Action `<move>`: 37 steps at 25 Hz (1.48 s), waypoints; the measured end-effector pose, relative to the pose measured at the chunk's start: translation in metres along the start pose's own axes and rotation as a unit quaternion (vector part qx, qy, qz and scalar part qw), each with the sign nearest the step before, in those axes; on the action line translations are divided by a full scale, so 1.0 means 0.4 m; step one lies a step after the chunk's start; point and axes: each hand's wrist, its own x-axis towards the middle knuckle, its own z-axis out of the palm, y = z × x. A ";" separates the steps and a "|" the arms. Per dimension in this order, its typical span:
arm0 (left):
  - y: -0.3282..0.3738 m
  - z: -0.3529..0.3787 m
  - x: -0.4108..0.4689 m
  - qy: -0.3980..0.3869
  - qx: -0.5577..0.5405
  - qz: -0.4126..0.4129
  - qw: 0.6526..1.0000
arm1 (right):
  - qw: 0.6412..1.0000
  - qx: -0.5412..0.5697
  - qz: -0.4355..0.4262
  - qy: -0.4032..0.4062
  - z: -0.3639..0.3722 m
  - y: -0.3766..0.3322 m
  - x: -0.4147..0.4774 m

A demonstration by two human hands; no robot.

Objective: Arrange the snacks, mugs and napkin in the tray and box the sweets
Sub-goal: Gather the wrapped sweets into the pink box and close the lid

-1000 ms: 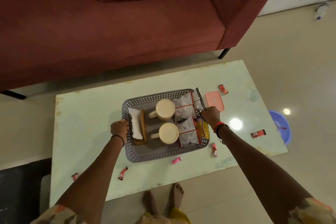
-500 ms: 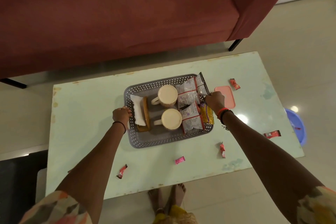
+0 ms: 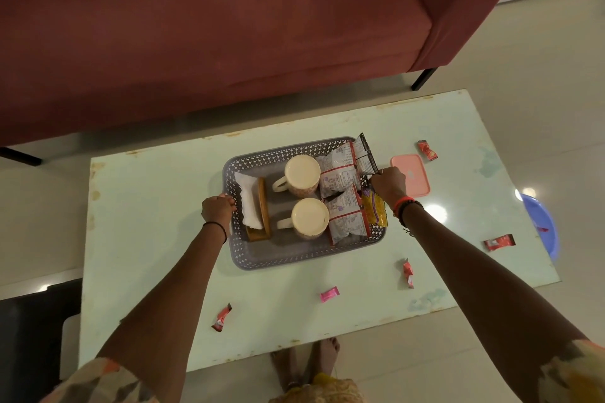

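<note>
A grey perforated tray [image 3: 278, 257] sits mid-table. It holds two cream mugs [image 3: 302, 173] [image 3: 309, 217], a white napkin in a wooden holder [image 3: 254, 206] at its left end, and several snack packets [image 3: 342, 193] at its right end. My left hand [image 3: 218, 211] grips the tray's left rim. My right hand [image 3: 389, 183] grips the right rim beside a yellow packet [image 3: 376, 213]. A pink lidded box [image 3: 414, 173] lies just right of the tray. Wrapped sweets lie loose on the table: red ones [image 3: 427, 150] [image 3: 499, 242] [image 3: 408, 272] [image 3: 222, 317] and a pink one [image 3: 329, 294].
The pale green table [image 3: 157, 239] stands in front of a dark red sofa [image 3: 229, 26]. A blue basin [image 3: 541, 226] sits on the floor past the table's right edge. My bare feet [image 3: 307, 360] show below the near edge.
Both hands have stayed on the tray's rims. The tray has shifted slightly away from the table's near edge, toward the sofa, while the view has tilted.
</note>
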 end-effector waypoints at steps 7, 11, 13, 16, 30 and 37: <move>0.009 0.003 -0.013 -0.043 0.060 0.011 0.997 | 1.000 -0.014 -0.008 -0.007 -0.002 -0.001 0.003; 0.024 -0.019 -0.030 0.016 0.151 0.009 0.988 | 0.999 -0.016 -0.018 -0.033 -0.029 -0.010 -0.014; 0.033 -0.033 -0.063 0.070 0.179 0.045 0.980 | 0.998 -0.044 -0.025 -0.040 -0.061 -0.012 -0.030; 0.036 -0.050 -0.148 0.112 0.158 0.106 0.975 | 0.996 -0.080 -0.006 -0.048 -0.134 -0.008 -0.065; 0.017 0.319 -0.602 -0.175 0.159 0.312 0.920 | 0.989 0.125 0.076 0.034 -0.346 0.166 -0.192; 0.024 0.585 -0.648 -0.204 0.251 0.278 0.904 | 0.994 0.093 0.056 -0.002 -0.405 0.265 -0.083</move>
